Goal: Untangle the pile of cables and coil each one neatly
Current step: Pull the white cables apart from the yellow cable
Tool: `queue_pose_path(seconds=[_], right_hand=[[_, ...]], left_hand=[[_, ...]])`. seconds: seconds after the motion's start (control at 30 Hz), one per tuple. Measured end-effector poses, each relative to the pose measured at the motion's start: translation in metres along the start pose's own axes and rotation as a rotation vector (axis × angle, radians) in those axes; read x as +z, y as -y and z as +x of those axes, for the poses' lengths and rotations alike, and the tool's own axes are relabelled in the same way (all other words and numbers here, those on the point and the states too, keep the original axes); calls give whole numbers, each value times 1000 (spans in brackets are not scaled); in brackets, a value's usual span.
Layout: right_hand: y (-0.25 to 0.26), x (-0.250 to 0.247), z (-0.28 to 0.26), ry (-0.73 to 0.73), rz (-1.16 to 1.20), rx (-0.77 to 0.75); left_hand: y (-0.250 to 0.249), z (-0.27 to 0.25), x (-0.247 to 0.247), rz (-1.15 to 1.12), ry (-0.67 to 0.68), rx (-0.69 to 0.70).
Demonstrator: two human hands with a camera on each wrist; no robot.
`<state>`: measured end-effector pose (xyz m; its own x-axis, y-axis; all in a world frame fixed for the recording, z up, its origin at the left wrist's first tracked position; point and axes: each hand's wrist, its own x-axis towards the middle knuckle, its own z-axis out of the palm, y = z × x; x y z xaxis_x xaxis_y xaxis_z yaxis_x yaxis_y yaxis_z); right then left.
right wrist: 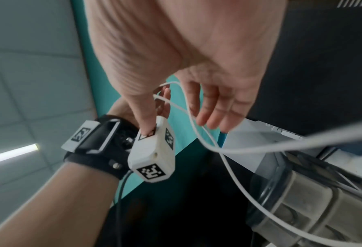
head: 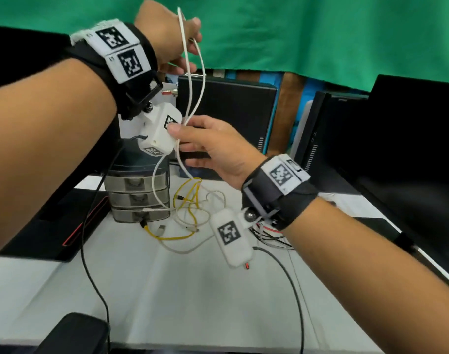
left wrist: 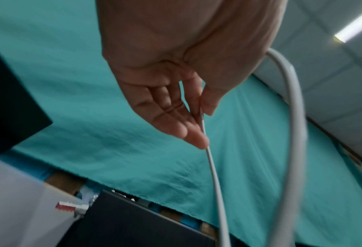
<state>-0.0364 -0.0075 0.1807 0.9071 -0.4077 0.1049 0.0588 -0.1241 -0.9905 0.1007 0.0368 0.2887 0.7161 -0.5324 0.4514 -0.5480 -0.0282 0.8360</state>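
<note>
A white cable (head: 192, 80) hangs in long strands between my two raised hands. My left hand (head: 190, 39) is up high and pinches the cable's upper part (left wrist: 212, 168) between thumb and forefinger (left wrist: 203, 113), with a loop passing round behind the thumb. Lower down, my right hand (head: 185, 126) pinches the gathered strands (right wrist: 199, 133) with thumb and forefinger (right wrist: 159, 107), its other fingers straight. From there the cable drops to the white table (head: 192, 302) into a tangle with a yellow cable (head: 190, 200).
A small grey drawer unit (head: 139, 198) stands just left of the tangle. Thin black and red wires (head: 269, 236) lie to its right. Dark monitors (head: 397, 149) and cases (head: 226, 111) line the back and right. A black pad with a red edge (head: 52, 238) lies at left.
</note>
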Motion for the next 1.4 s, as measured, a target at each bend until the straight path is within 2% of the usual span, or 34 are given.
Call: queue_pose_path(seconds=[0.07,0.2,0.27,0.37,0.47,0.53,0.6,0.7,0.77,0.83,0.9,1.0,1.13,1.2,1.27,1.33,1.4], right_hand=[[-5,2,3,-45,5,-13],[-13,-7,-1,-26,103,-54],[-7,-22,-3,-140,99,-95],[17,-64,-6,-348,-29,-174],[47,-116,-6,-458,-280,-178],[56,-145,1,-494,-497,-117],[52,-171,14,-548,-685,7],[33,-194,26,-644,-814,180],[12,-194,28,-691,-879,217],[-16,-176,29,-650,-851,187],[-48,-146,33,-470,-882,181],[-98,-96,43,-187,-971,226],[-145,-48,47,10,-976,322],[-153,-35,45,40,-1019,336],[-149,-31,44,3,-1002,273],[-133,-38,44,-21,-948,215],[-104,-51,39,-5,-906,164]], left_hand=[[-1,-2,0,20,12,23],[-1,-7,-3,29,81,-28],[2,-13,-6,15,98,-60],[21,-25,-8,52,155,-112],[59,-45,7,145,348,-193],[84,-60,26,206,437,-206],[107,-74,46,264,465,-178],[147,-84,75,430,440,-150],[175,-89,92,526,397,-240],[199,-96,105,594,391,-372],[219,-103,115,689,464,-453],[232,-108,115,740,512,-463],[238,-122,107,671,499,-453],[241,-131,106,588,513,-423],[246,-133,108,572,516,-402],[250,-130,108,509,425,-340],[243,-128,106,395,341,-345]])
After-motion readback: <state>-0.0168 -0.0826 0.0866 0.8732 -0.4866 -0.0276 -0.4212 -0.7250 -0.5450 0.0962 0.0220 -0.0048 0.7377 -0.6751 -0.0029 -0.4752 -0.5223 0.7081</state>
